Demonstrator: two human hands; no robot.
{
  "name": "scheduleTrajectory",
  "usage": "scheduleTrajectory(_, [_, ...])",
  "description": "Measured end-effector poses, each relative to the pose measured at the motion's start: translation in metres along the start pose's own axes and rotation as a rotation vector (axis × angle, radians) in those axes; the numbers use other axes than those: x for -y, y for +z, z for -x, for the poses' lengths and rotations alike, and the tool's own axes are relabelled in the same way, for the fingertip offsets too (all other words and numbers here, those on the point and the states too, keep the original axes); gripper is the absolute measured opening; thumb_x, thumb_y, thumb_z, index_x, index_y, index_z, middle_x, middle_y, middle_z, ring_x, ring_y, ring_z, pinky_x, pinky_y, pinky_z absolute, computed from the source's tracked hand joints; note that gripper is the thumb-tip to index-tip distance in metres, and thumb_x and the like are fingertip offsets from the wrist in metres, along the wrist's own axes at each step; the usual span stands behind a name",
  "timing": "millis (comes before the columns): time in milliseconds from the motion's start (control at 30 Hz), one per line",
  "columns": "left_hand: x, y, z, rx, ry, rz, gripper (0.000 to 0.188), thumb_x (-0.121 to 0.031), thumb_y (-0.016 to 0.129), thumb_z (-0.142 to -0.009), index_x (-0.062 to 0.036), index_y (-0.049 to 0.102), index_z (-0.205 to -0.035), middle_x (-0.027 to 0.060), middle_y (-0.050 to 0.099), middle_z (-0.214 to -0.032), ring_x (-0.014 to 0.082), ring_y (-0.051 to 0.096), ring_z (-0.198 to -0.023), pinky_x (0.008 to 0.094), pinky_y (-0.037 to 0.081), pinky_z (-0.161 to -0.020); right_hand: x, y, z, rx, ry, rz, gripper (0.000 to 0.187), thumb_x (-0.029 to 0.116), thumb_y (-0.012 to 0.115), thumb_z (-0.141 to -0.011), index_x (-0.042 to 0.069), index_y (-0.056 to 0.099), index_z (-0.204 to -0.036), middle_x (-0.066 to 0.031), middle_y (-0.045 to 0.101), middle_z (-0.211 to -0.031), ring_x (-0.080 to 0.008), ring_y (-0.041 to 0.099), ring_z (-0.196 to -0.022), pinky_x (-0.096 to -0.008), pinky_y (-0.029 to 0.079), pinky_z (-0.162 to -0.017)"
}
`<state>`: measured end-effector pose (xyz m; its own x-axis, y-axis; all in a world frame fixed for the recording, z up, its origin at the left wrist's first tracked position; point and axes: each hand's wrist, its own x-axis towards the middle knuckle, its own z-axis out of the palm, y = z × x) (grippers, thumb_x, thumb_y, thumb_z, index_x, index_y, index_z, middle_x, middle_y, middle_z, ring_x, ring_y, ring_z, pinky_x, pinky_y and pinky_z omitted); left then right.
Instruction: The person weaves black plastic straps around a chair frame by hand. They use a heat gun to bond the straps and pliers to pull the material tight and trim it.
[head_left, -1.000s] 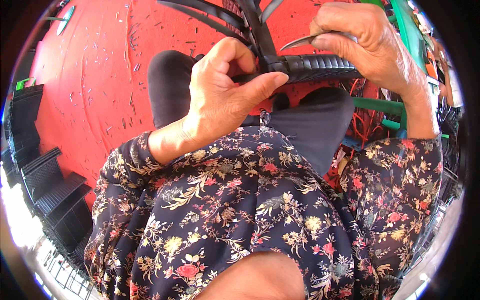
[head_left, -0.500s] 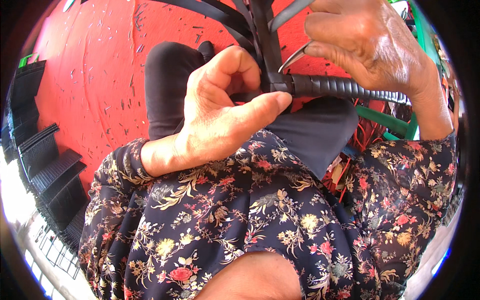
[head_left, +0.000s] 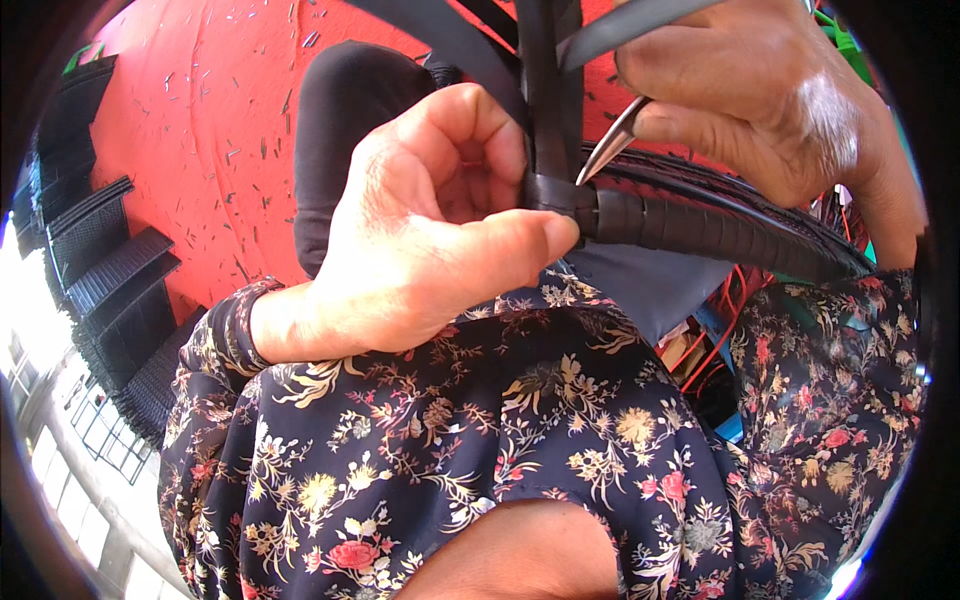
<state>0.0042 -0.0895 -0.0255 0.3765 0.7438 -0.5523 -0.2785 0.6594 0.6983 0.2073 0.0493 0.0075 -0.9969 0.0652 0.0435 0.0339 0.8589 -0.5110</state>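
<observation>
My left hand (head_left: 415,235) is closed in a pinch on the corner of a frame wrapped in flat black strip. Its thumb presses the near side of the joint, and the curled fingers sit on the other side. From that joint a wrapped bar (head_left: 700,225) runs right, while a black upright (head_left: 551,90) rises away from me. My right hand (head_left: 750,110) grips a slim, pointed metal tool (head_left: 607,145), its tip touching the wrapping at the joint. Loose flat black strips (head_left: 640,28) cross above the joint; one passes by my right fingers.
Small black scraps lie scattered over the red floor (head_left: 215,120). Stacked black woven pieces (head_left: 115,270) stand along the left edge. My dark-trousered knee (head_left: 350,130) is beyond the left hand. Red cords (head_left: 715,340) and a green frame (head_left: 848,40) show at the right.
The metal tool's tip has come down onto the joint's wrapping. The wrapped bar now slants lower toward the right, with more of the dark woven body showing behind it. My left hand keeps its pinch.
</observation>
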Motion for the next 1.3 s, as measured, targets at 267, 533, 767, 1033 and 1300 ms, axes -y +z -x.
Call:
scheduleTrajectory(267, [-0.013,0.004,0.003,0.014,-0.096,-0.029,0.048,-0.003,0.062,-0.077,0.0079,0.048,-0.121,0.0137,0.063,-0.096,0.0212,0.064,-0.084,0.0325,0.055,-0.071,-0.003,0.011,0.009,-0.093,0.047,-0.231,0.021,0.022,0.07,-0.085,0.006,0.061,-0.074,-0.0095,0.053,-0.063,-0.0308,0.057,-0.054,-0.0391,0.041,-0.045])
scheduleTrajectory(533, [-0.017,0.006,0.0,-0.032,-0.042,-0.036,0.053,-0.005,0.062,-0.073,0.0086,0.047,-0.122,0.0143,0.062,-0.093,0.0231,0.063,-0.08,0.034,0.055,-0.066,-0.008,0.01,0.005,-0.049,-0.034,-0.095,0.021,0.023,0.07,-0.084,0.005,0.062,-0.076,-0.0095,0.052,-0.063,-0.03,0.056,-0.053,-0.039,0.04,-0.044])
scheduleTrajectory(767, [-0.014,0.004,-0.003,-0.077,-0.025,0.011,0.052,-0.005,0.063,-0.068,0.01,0.05,-0.117,0.0147,0.063,-0.087,0.0255,0.064,-0.073,0.0352,0.055,-0.066,-0.007,-0.005,-0.006,0.042,-0.065,-0.087,0.021,0.021,0.069,-0.085,0.005,0.061,-0.076,-0.0098,0.053,-0.063,-0.0305,0.054,-0.05,-0.0389,0.038,-0.043])
scheduleTrajectory(1033, [-0.015,0.002,-0.006,-0.037,-0.032,-0.008,0.051,-0.005,0.063,-0.071,0.0091,0.049,-0.118,0.0122,0.061,-0.088,0.0232,0.063,-0.077,0.034,0.055,-0.066,-0.017,0.036,0.011,0.0,0.115,-0.765,0.025,0.015,0.066,-0.09,-0.001,0.059,-0.072,-0.0127,0.053,-0.058,-0.032,0.051,-0.049,-0.0375,0.035,-0.044])
scheduleTrajectory(1300, [-0.019,0.005,-0.009,-0.045,0.049,-0.127,0.05,-0.007,0.062,-0.073,0.0091,0.049,-0.119,0.0127,0.061,-0.087,0.0217,0.062,-0.075,0.033,0.054,-0.065,-0.019,0.017,0.005,-0.223,-0.115,-0.058,0.025,0.024,0.069,-0.087,0.003,0.06,-0.076,-0.0088,0.045,-0.059,-0.029,0.051,-0.048,-0.0382,0.036,-0.043])
